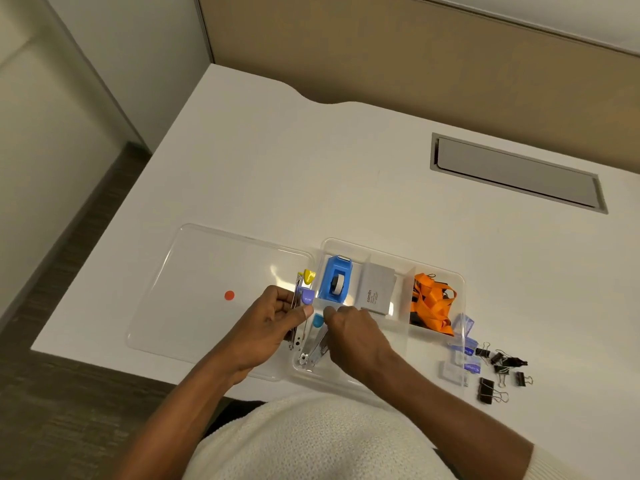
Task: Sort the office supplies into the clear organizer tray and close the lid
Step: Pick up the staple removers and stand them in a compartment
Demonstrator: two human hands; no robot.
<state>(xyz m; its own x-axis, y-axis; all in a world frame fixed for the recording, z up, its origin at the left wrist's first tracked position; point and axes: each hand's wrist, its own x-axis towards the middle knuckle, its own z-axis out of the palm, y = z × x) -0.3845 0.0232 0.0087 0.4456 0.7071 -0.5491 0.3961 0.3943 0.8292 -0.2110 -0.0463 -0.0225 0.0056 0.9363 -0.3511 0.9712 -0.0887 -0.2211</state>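
The organizer tray (pixel 437 336) sits open on the desk (pixel 311 168), lid (pixel 207 271) beside it; large safety pins (pixel 300 306) are gripped by the left hand (pixel 273 323), another pin (pixel 317 344) pinched by the right hand (pixel 353 327).

My right hand (pixel 349 327) covers the near end of the tray (pixel 438 271); small print on its grey box (pixel 377 289) is unreadable.

Left hand (pixel 277 320) curled shut, right hand (pixel 349 327) seemingly pinching, both forearms extended

White desk (pixel 311 168), grey cable hatch (pixel 516 173) set in far right; beige partition (pixel 415 57) behind.
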